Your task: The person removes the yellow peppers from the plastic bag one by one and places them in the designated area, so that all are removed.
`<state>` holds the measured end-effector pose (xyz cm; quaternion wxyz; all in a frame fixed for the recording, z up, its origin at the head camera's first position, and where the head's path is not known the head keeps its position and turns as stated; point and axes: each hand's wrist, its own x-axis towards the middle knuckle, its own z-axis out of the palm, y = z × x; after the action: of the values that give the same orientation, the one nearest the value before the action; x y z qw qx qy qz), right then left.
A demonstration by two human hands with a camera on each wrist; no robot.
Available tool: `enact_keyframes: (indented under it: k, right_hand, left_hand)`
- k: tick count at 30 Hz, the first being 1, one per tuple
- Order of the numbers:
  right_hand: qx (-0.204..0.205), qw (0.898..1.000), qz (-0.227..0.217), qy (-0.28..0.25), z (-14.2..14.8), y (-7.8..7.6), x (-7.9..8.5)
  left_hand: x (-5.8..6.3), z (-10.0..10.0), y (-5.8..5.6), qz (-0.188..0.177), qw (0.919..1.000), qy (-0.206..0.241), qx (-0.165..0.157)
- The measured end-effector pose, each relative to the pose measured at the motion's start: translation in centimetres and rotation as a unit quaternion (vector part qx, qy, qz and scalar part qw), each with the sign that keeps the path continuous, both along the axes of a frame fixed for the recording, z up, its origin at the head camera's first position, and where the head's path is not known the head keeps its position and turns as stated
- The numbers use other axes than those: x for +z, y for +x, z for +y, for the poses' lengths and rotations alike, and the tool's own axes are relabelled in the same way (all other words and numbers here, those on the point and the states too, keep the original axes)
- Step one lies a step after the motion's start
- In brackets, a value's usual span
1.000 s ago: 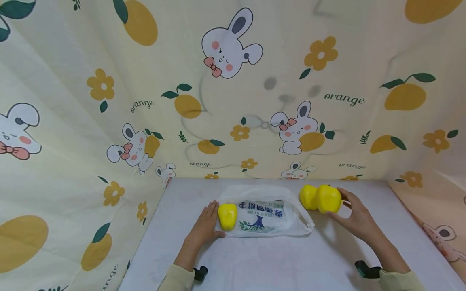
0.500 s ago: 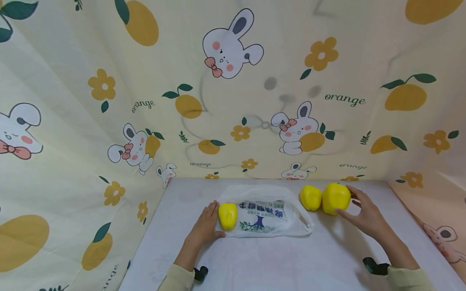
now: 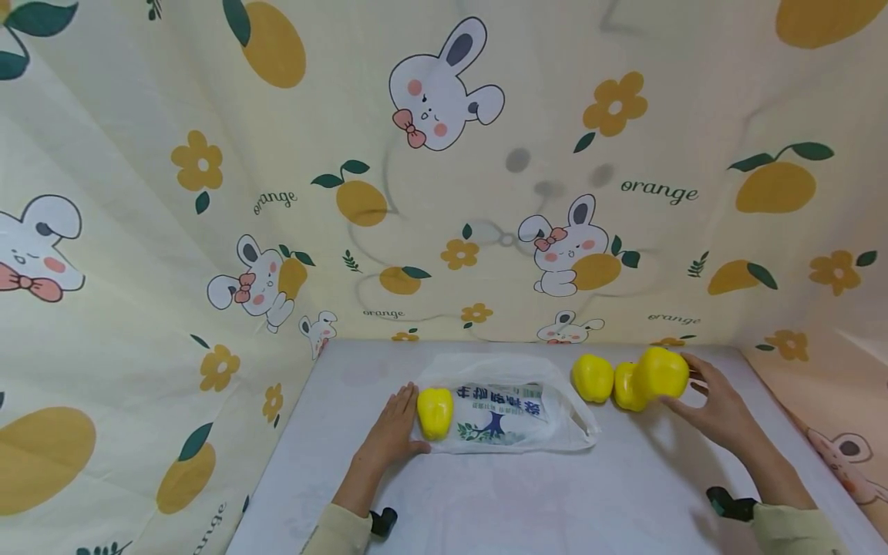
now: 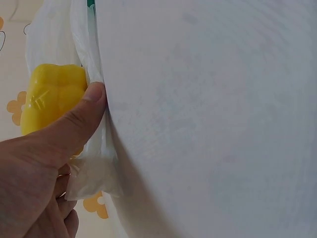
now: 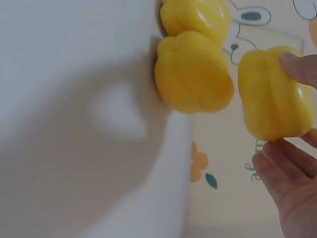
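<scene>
A flat white plastic bag with dark print and a tree picture lies on the table. On its left end sits a yellow bell pepper. My left hand rests at that end beside the pepper, fingers straight and thumb extended, its thumb overlapping the pepper in the left wrist view. My right hand pinches another yellow bell pepper between thumb and fingertips, raised off the table. Two more yellow bell peppers, one farther left and one nearer the hand, stand side by side right of the bag.
The white table ends at the back against a cream cloth printed with rabbits, oranges and flowers. More of the cloth hangs at both sides. Black bands sit at both wrists.
My right hand moves to the right with its bell pepper, away from the bag. A bell pepper hidden behind it comes into view. My left hand stays in place.
</scene>
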<state>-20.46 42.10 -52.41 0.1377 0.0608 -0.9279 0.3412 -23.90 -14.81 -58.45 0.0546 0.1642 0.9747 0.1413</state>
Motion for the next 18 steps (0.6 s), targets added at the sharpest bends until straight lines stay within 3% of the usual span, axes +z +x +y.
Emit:
enact_keyframes:
  k: [6, 18]
  right_hand:
    - [0.001, 1.0, 0.002, -0.004, 1.1, -0.1, -0.1]
    - [-0.024, 0.999, -0.039, 0.001, 2.9, -0.2, -0.8]
  left_hand:
    - [0.0, 0.0, 0.0, -0.003, 1.0, 0.005, -0.002]
    - [0.1, 0.0, 0.1, 0.002, 1.0, 0.003, -0.005]
